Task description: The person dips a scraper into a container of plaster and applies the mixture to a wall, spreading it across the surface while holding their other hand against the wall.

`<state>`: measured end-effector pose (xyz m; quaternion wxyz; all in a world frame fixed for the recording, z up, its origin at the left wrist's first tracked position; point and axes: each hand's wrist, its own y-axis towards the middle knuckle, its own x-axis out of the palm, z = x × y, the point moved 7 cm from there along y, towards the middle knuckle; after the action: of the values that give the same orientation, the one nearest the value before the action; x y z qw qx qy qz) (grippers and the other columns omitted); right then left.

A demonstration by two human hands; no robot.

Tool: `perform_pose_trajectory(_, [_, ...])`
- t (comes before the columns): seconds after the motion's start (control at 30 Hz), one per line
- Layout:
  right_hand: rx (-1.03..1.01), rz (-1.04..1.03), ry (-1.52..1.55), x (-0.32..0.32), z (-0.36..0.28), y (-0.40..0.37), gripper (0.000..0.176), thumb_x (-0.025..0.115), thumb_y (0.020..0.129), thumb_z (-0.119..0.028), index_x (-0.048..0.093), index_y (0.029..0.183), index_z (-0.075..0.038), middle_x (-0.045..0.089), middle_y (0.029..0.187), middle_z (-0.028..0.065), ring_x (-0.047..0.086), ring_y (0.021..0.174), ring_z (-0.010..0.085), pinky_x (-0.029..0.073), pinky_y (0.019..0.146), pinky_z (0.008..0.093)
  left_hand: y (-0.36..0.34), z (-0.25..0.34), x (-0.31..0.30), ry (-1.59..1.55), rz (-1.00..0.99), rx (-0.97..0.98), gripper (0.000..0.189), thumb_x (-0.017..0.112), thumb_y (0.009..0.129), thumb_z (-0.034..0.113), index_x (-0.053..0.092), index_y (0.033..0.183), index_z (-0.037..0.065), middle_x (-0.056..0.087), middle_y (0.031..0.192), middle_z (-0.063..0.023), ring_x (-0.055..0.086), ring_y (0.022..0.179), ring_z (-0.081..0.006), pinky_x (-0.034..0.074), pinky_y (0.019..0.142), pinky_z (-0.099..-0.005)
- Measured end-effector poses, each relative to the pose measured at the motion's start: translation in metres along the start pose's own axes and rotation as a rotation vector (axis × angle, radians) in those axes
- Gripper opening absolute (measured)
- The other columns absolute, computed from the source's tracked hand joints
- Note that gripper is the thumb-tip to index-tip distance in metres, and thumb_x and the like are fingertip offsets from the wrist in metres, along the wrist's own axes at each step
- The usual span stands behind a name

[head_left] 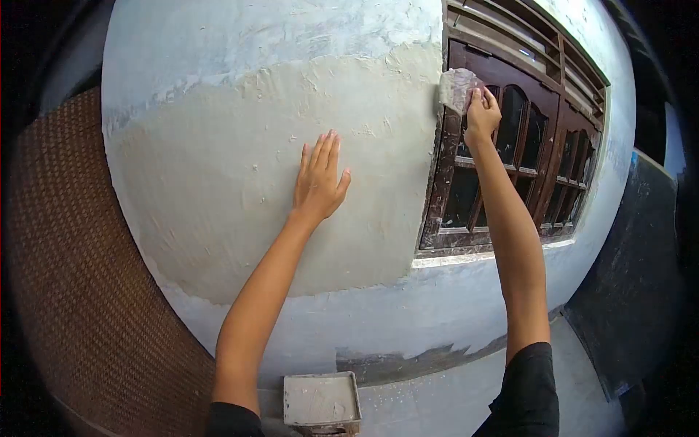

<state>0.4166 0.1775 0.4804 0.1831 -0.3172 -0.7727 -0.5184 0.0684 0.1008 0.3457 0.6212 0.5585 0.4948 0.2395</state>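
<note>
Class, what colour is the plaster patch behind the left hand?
The plaster patch is greyish beige, best seen in the head view.

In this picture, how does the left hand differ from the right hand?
The left hand is open with fingers extended, while the right hand has bent fingers gripping a flat tool. The left hand is in front of the plastered wall; the right hand is in front of the window, higher in the picture. Both hands are bare.

Plaster-smeared flat tool [457, 89], slightly tilted, by the upper right edge of a grey-beige plaster patch [218, 175]; patch lightly ridged
</note>
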Motion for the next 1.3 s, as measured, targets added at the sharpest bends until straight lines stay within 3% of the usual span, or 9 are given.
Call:
perform_pose_trajectory(0.27, [0.152, -0.602, -0.386, -0.028, 0.036, -0.164, 0.031, 0.07, 0.09, -0.024, 0.071, 0.111, -0.002, 0.073, 0.093, 0.0094, 0.065, 0.083, 0.0144, 0.051, 0.078, 0.0291, -0.1, 0.017, 0.001, -0.106, -0.131, -0.172, 0.058, 0.049, 0.097, 0.025, 0.034, 0.147, -0.001, 0.038, 0.15, -0.0183, 0.032, 0.142, -0.0322, 0.02, 0.12, -0.0484])
perform_pose_trajectory(0.43, [0.138, -0.852, -0.419, -0.079, 0.075, -0.334, 0.032, 0.07, 0.088, -0.032, 0.071, 0.1, -0.003, 0.067, 0.078, 0.017, 0.063, 0.067, 0.0231, 0.049, 0.064, 0.0361, -0.207, 0.009, -0.003, -0.269, -0.19, -0.363, 0.048, 0.051, 0.097, 0.02, 0.044, 0.139, -0.002, 0.049, 0.139, -0.021, 0.043, 0.132, -0.0365, 0.032, 0.113, -0.0462])
perform_pose_trajectory(0.47, [0.193, -0.974, -0.538, -0.097, 0.095, -0.37, 0.032, 0.07, 0.091, -0.03, 0.071, 0.108, -0.003, 0.071, 0.079, 0.0097, 0.06, 0.067, 0.0119, 0.048, 0.062, 0.0291, -0.236, 0.006, -0.005, -0.256, -0.213, -0.389, 0.048, 0.051, 0.097, 0.02, 0.044, 0.139, -0.002, 0.049, 0.139, -0.021, 0.043, 0.132, -0.0365, 0.032, 0.113, -0.0462])
perform_pose_trajectory(0.5, [0.246, -1.059, -0.595, -0.112, 0.091, -0.404, 0.031, 0.07, 0.091, -0.029, 0.071, 0.109, -0.004, 0.071, 0.079, 0.009, 0.061, 0.067, 0.0108, 0.049, 0.063, 0.0283, -0.27, 0.001, -0.005, -0.271, -0.241, -0.44, 0.047, 0.052, 0.096, 0.018, 0.045, 0.138, -0.002, 0.049, 0.138, -0.0215, 0.044, 0.131, -0.0371, 0.033, 0.112, -0.0459])
perform_pose_trajectory(0.6, [0.518, -1.138, -0.499, -0.171, 0.109, -0.508, 0.028, 0.072, 0.089, -0.022, 0.069, 0.109, -0.003, 0.072, 0.083, 0.0109, 0.065, 0.072, 0.013, 0.051, 0.065, 0.0292, -0.372, -0.004, -0.007, -0.278, -0.336, -0.591, 0.045, 0.053, 0.096, 0.016, 0.047, 0.137, -0.001, 0.05, 0.137, -0.0224, 0.045, 0.129, -0.0383, 0.036, 0.109, -0.0455])
perform_pose_trajectory(0.8, [0.615, -1.28, -0.677, -0.288, 0.131, -0.677, 0.024, 0.071, 0.088, -0.019, 0.069, 0.107, -0.004, 0.073, 0.086, 0.0136, 0.07, 0.074, 0.0209, 0.053, 0.066, 0.0329, -0.534, 0.003, -0.012, -0.294, -0.5, -0.803, 0.041, 0.053, 0.095, 0.013, 0.049, 0.134, -0.002, 0.052, 0.134, -0.0237, 0.048, 0.126, -0.04, 0.038, 0.107, -0.0455])
perform_pose_trajectory(0.93, [0.974, -1.234, -0.751, -0.351, 0.136, -0.75, 0.025, 0.071, 0.087, -0.016, 0.069, 0.109, -0.005, 0.074, 0.089, 0.0139, 0.073, 0.077, 0.0258, 0.055, 0.069, 0.0358, -0.636, 0.011, -0.006, -0.354, -0.597, -0.969, 0.043, 0.053, 0.096, 0.014, 0.048, 0.135, -0.002, 0.05, 0.137, -0.023, 0.047, 0.128, -0.0397, 0.038, 0.108, -0.0448])
perform_pose_trajectory(1.0, [0.855, -1.164, -0.783, -0.378, 0.138, -0.777, 0.022, 0.07, 0.087, -0.018, 0.069, 0.106, -0.007, 0.074, 0.087, 0.0139, 0.072, 0.074, 0.0316, 0.054, 0.069, 0.0406, -0.679, 0.016, -0.006, -0.372, -0.633, -1.058, 0.043, 0.052, 0.097, 0.015, 0.047, 0.136, -0.001, 0.049, 0.138, -0.0228, 0.047, 0.129, -0.0391, 0.038, 0.108, -0.0444])
perform_pose_trajectory(1.3, [0.93, -1.24, -1.009, -0.46, 0.146, -0.855, 0.022, 0.065, 0.091, -0.018, 0.071, 0.109, -0.007, 0.074, 0.094, 0.0141, 0.073, 0.076, 0.0272, 0.056, 0.073, 0.0368, -0.823, 0.045, -0.02, -0.393, -0.895, -1.238, 0.048, 0.052, 0.098, 0.018, 0.041, 0.142, 0.0, 0.046, 0.142, -0.0225, 0.044, 0.132, -0.0386, 0.035, 0.111, -0.0445])
